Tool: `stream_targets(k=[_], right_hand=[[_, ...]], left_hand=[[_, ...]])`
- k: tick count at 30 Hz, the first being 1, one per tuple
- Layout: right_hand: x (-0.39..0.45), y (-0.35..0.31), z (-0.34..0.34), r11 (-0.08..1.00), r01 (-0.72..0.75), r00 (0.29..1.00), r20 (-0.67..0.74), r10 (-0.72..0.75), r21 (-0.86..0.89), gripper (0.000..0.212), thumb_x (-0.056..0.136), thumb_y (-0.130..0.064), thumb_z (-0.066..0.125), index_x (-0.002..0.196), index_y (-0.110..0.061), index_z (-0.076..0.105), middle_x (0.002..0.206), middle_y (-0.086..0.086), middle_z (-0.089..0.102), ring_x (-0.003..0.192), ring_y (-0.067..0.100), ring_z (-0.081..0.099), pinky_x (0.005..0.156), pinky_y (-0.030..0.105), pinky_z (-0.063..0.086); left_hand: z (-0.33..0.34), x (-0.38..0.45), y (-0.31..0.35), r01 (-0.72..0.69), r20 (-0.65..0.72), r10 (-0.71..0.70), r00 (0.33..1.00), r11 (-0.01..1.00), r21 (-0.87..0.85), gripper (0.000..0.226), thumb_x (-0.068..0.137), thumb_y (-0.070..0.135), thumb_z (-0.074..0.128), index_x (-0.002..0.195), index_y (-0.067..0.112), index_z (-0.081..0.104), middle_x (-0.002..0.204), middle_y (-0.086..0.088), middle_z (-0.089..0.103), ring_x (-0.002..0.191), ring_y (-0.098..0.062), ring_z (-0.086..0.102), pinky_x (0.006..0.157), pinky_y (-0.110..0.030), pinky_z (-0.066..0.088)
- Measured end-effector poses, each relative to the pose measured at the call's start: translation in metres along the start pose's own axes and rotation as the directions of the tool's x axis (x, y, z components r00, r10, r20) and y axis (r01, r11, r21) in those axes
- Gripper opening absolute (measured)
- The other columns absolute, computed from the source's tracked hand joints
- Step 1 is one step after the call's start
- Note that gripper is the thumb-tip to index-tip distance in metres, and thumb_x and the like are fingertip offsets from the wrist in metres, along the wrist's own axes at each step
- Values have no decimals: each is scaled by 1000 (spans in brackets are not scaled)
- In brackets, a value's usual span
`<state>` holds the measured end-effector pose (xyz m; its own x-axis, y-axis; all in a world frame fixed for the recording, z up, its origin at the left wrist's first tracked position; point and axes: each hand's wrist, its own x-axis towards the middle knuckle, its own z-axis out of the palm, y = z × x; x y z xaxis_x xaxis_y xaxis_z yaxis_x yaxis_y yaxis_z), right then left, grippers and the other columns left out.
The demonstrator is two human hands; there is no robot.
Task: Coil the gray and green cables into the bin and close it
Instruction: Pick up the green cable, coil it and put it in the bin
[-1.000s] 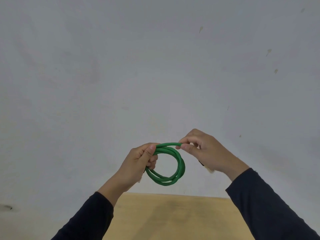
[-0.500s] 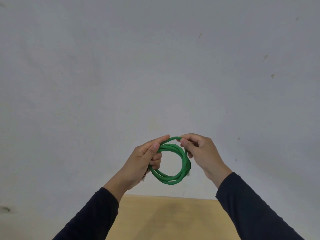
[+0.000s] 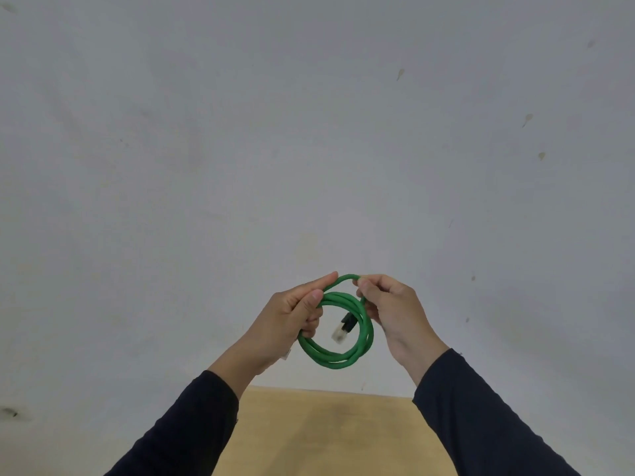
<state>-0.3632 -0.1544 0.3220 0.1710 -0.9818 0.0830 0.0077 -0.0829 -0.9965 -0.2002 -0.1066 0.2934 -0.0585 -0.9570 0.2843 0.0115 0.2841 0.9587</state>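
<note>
The green cable (image 3: 338, 358) is wound into a small round coil of several loops, held up in the air in front of a pale wall. My left hand (image 3: 287, 319) grips the coil's left side, thumb on top. Pinching the top right of the coil is my right hand (image 3: 395, 312). A clear plug with a black boot (image 3: 343, 329) hangs inside the ring. The gray cable and the bin are out of view.
A light wooden tabletop (image 3: 323, 434) shows at the bottom between my dark sleeves. The plain gray-white wall (image 3: 309, 132) with a few small marks fills everything else in view.
My right hand has come closer to the left and laid the last loop onto the coil. The cable's plug end now hangs inside the ring. The view sits a little higher.
</note>
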Motion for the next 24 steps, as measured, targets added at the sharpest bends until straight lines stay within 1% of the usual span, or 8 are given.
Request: stream_targets(k=[3,5,8,10,12,14,18,24], right_hand=[[-3,3,-2,979,-189,966,195,172,74,15,89,-4,53,84,-4,67,70,5,62,58,12,55,60,22,47],[-7,6,-2,986,-162,956,253,147,39,17,89,-3,52,85,-6,69,73,8,68,63,15,56,62,24,44],[-16,8,2,993,83,974,217,-64,-82,24,96,-17,46,97,-24,69,77,1,73,67,14,54,60,21,40],[-24,11,7,924,305,941,223,-255,-232,29,94,-32,46,121,-40,53,83,-5,70,68,7,54,63,14,42],[-27,22,11,755,528,849,261,-459,-388,45,93,-33,48,135,-44,34,89,-7,64,73,3,53,68,9,40],[-23,37,15,566,646,746,267,-610,-512,49,94,-23,43,138,-40,29,84,-4,55,73,4,49,68,8,38],[-18,60,17,567,633,729,159,-666,-527,49,92,-14,37,138,-31,37,78,-1,48,68,8,50,66,12,43],[-41,89,22,639,543,791,77,-607,-544,48,92,-9,35,135,-28,41,80,3,51,74,7,49,70,2,36]], left_hand=[[0,1,-6,-34,-154,44,987,997,63,31,97,18,41,122,22,60,56,11,32,53,-10,30,52,-20,32],[0,3,-9,-40,-244,55,968,997,66,30,98,19,41,118,21,63,55,12,34,53,-10,31,52,-22,32],[0,9,-11,-62,-353,74,933,997,44,28,99,20,41,112,24,65,53,12,36,52,-9,32,52,-23,34],[1,12,-12,-77,-401,95,911,995,61,28,99,21,41,108,28,67,52,13,38,51,-8,34,52,-23,36],[3,12,-14,-79,-435,105,894,994,77,29,99,23,41,104,32,68,53,13,40,51,-8,37,53,-23,38],[8,11,-17,-82,-451,110,886,993,82,30,99,23,40,103,34,68,58,8,43,52,-7,39,55,-25,39],[21,2,-28,-54,-482,97,871,993,102,30,99,23,38,108,34,65,68,3,51,56,-7,44,58,-27,43],[34,-26,-60,58,-513,51,857,979,195,30,99,28,37,116,35,60,83,9,63,71,1,56,68,-17,43]])
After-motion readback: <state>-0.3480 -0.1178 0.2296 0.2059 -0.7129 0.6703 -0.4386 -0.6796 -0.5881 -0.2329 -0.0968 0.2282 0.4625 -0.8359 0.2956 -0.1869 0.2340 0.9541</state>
